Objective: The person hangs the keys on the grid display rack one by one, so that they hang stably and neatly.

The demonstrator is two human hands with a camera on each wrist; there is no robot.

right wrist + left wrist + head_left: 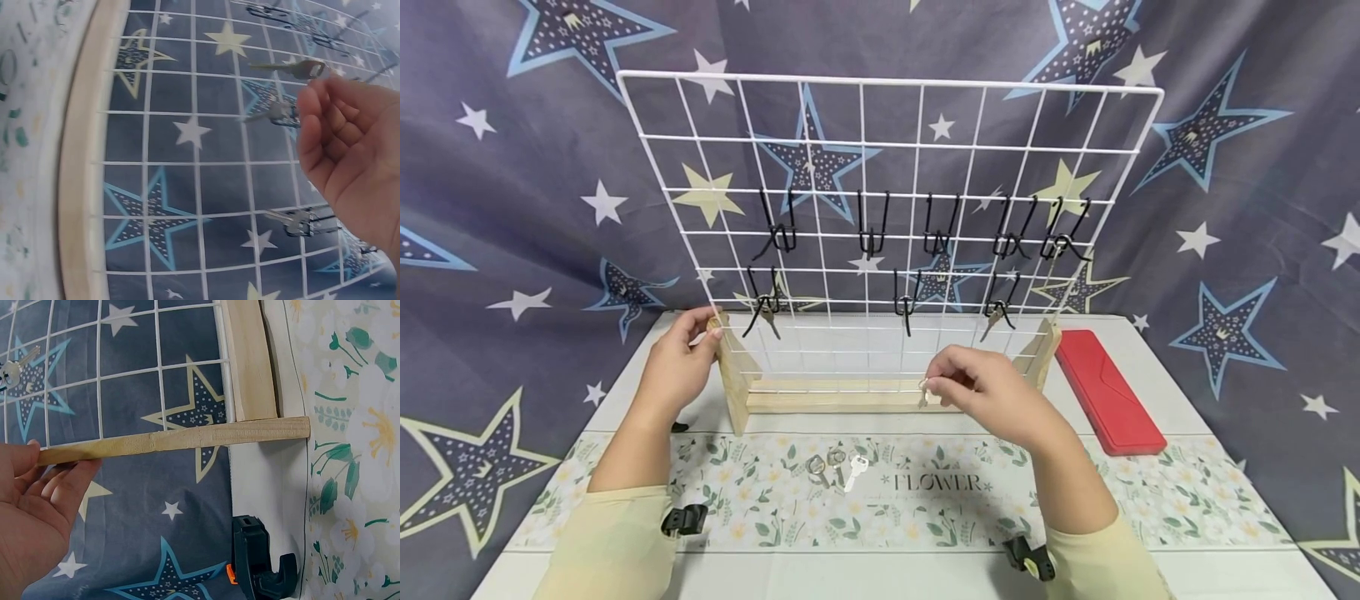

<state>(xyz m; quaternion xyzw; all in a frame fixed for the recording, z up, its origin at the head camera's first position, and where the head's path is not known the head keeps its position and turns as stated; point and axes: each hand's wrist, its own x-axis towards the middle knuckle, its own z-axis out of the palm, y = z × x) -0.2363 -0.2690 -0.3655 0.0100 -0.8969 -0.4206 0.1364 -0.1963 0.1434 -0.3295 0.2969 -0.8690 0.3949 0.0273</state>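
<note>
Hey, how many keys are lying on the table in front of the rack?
3, side by side on the floral strip: a left key, a middle key and a paler right key. The forearms may hide others.

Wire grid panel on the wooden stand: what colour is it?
The wire grid panel is white, best seen in the head view.

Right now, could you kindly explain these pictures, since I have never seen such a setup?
There is no robot, just a person with bare hands: the left hand holds the wooden side support of a white wire grid; the right hand pinches a key. The wide picture comes from a camera on the head; the others from one on each wrist. Black hooks hang on the grid, some with keys. Three loose keys and a red case lie on the table.
</note>
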